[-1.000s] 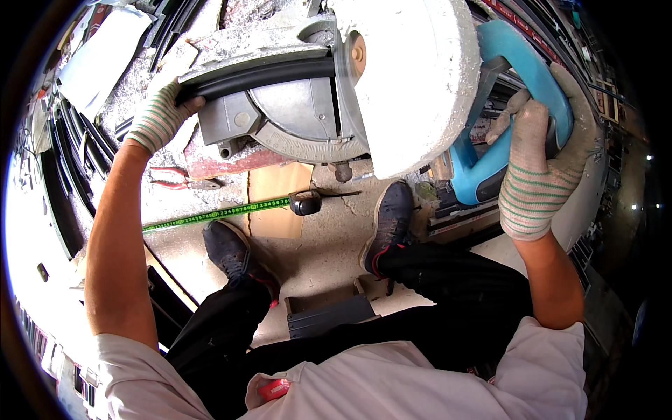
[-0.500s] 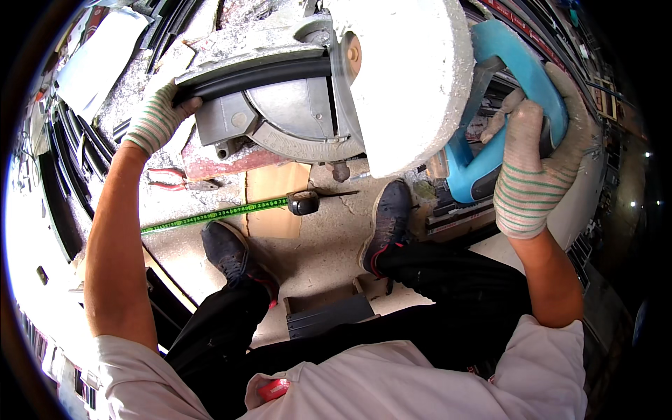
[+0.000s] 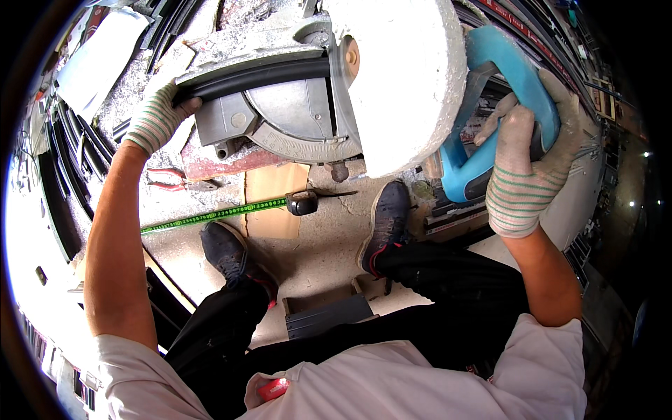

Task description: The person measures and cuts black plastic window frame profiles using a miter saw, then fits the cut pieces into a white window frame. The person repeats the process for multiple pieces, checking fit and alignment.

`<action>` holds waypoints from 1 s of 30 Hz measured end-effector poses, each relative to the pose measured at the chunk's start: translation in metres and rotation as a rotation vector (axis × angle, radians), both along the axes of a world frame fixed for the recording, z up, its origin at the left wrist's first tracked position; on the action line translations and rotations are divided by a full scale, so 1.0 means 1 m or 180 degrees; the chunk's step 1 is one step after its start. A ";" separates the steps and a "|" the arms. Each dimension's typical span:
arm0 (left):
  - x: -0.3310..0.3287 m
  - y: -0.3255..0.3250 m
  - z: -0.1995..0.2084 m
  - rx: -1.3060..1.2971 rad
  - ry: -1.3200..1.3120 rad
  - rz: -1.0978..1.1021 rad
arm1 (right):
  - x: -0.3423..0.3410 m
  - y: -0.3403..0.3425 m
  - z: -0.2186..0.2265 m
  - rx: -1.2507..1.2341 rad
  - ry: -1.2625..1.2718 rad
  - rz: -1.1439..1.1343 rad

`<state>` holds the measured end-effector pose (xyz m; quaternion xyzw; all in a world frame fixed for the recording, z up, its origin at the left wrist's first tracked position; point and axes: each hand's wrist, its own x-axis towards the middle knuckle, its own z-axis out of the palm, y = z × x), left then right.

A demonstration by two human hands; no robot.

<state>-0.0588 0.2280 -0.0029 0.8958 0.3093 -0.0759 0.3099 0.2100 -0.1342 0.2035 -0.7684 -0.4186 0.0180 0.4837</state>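
The left grip (image 3: 158, 116) covered part of the black strip (image 3: 266, 77). Left of the right grip (image 3: 530, 157), the top edge cropped the white saw guard (image 3: 409, 91); to that grip's right, dark clutter (image 3: 614, 164) was blurred.

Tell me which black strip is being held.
The black strip on the saw, held by the left hand; the strips farther left lie untouched.

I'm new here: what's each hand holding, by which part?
Left hand: black strip, by its left end. Right hand: blue saw handle, by its right side.
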 end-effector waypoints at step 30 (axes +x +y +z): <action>0.006 -0.011 0.014 -0.0333 -0.0259 0.0196 | -0.013 -0.017 -0.019 -0.0041 0.0131 0.0034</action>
